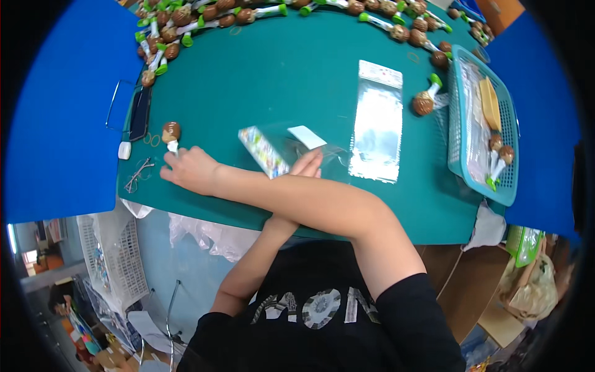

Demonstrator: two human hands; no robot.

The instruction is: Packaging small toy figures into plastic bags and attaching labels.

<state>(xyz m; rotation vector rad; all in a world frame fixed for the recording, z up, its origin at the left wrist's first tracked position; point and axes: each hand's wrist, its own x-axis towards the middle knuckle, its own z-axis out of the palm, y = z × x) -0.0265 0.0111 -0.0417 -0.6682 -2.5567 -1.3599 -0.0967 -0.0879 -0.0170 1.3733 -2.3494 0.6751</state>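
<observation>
My forearms cross, the right one passing over the left. On the left of the table, my right hand [191, 170] has its fingers closed around the white stem of a brown ball-headed stick [171, 131]. My left hand [308, 163] lies near the middle, partly hidden under the right forearm. Its fingers are at a clear plastic bag [338, 162] with a colourful printed header [264, 152], and appear to grip it. Beside those fingertips is a small white card [307, 137]. Another clear bag [376, 124] lies flat to the right.
Several similar ball-headed sticks [180, 31] with green ends line the far edge. A turquoise basket [457, 118] stands at the right, with one stick [424, 102] beside it. At the left edge are a phone [141, 113], a white case [124, 150], glasses [137, 176] and rubber bands [152, 139].
</observation>
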